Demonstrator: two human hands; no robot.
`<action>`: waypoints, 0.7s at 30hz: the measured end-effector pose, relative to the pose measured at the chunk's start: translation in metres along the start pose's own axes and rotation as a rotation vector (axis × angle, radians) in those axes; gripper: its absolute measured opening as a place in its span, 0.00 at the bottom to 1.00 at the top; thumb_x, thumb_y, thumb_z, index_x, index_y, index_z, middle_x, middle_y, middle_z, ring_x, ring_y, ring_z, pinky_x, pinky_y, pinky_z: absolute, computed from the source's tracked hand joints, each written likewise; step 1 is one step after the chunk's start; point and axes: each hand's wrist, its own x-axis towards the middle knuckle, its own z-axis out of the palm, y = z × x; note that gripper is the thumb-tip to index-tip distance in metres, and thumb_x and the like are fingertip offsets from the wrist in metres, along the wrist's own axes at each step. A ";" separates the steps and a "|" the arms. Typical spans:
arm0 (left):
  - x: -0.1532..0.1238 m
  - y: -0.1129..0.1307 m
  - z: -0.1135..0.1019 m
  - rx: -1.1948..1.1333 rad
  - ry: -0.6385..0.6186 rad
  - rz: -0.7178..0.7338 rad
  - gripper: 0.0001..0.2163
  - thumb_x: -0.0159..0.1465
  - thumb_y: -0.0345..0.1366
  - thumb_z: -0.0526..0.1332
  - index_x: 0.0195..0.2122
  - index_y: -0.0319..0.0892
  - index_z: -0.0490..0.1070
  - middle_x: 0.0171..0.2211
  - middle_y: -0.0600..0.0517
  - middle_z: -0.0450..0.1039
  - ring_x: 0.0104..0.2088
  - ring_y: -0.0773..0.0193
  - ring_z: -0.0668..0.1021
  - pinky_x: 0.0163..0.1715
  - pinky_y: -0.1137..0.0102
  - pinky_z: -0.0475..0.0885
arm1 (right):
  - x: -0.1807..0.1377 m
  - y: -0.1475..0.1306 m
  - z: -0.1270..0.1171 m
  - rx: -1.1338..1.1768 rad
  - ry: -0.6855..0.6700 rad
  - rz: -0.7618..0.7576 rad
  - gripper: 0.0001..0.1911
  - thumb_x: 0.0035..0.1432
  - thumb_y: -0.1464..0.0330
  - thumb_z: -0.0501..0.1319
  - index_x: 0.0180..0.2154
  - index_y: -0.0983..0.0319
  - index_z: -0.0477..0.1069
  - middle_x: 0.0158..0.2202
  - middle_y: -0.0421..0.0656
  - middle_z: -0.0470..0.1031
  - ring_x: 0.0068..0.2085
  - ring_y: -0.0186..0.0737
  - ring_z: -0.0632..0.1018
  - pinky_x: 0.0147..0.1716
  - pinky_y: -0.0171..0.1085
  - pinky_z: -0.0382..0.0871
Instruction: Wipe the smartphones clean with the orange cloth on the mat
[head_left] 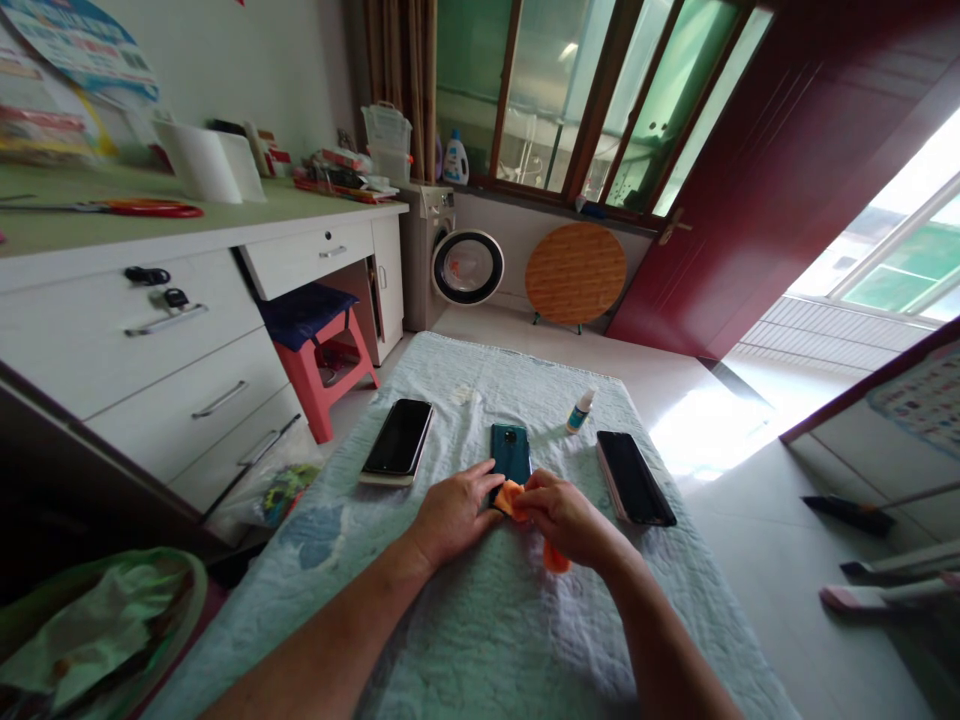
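From where I stand, the right hand [566, 512] has its fingertips pinched together on an orange cloth [511, 499], pressed to the near end of a teal smartphone [510, 452]. The phone lies back up, camera bump showing, just beyond the fingertips of both hands. The left hand [452, 512] has thumb and fingers spread apart, the tips touching the phone's left edge; whether they bear down on it I can't tell.

That light touch would worry me: the phone sits on a rumpled quilted cover [570, 640], and a hard sideways push with the cloth could make it skid or turn, because soft folds give little support. A loose tail of cloth hangs below the right fingers and might snag under the wrist.

Past the right fingers stands a small spray bottle [580, 412], which a tug on the cover could topple, its base being narrow. A black-screened smartphone [636, 480] lies to their right, near the cover's edge, where a wide swing of the forearm might nudge it off
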 end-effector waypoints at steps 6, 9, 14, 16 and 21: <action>0.000 -0.001 0.002 -0.002 0.016 0.006 0.24 0.59 0.38 0.64 0.57 0.45 0.68 0.63 0.47 0.61 0.60 0.55 0.69 0.59 0.64 0.64 | 0.010 0.020 0.005 0.015 0.192 0.110 0.14 0.60 0.75 0.52 0.35 0.61 0.77 0.34 0.41 0.68 0.35 0.33 0.72 0.38 0.31 0.64; 0.001 -0.001 0.002 0.007 0.012 0.012 0.24 0.59 0.38 0.63 0.57 0.44 0.68 0.63 0.46 0.61 0.60 0.55 0.69 0.59 0.63 0.64 | 0.017 0.023 0.007 -0.033 0.232 0.138 0.14 0.61 0.75 0.52 0.38 0.61 0.75 0.36 0.42 0.68 0.36 0.33 0.71 0.40 0.31 0.64; 0.000 -0.001 0.002 0.019 0.005 0.009 0.24 0.60 0.39 0.63 0.58 0.44 0.68 0.64 0.45 0.60 0.60 0.54 0.69 0.59 0.63 0.64 | 0.021 0.023 0.009 -0.059 0.266 0.188 0.14 0.60 0.77 0.51 0.40 0.62 0.74 0.37 0.43 0.68 0.36 0.33 0.71 0.38 0.30 0.63; 0.000 0.000 0.001 0.023 0.001 0.005 0.24 0.60 0.40 0.63 0.58 0.44 0.68 0.64 0.45 0.60 0.60 0.53 0.69 0.59 0.62 0.64 | 0.018 0.021 0.006 -0.068 0.248 0.199 0.14 0.59 0.78 0.51 0.38 0.63 0.74 0.35 0.42 0.69 0.35 0.33 0.71 0.37 0.30 0.62; 0.000 0.003 -0.001 0.037 -0.007 0.001 0.23 0.60 0.38 0.63 0.57 0.44 0.68 0.64 0.45 0.60 0.60 0.54 0.69 0.58 0.63 0.65 | 0.005 0.008 -0.007 -0.076 0.070 0.185 0.10 0.54 0.79 0.54 0.31 0.63 0.72 0.32 0.40 0.71 0.33 0.33 0.71 0.35 0.31 0.60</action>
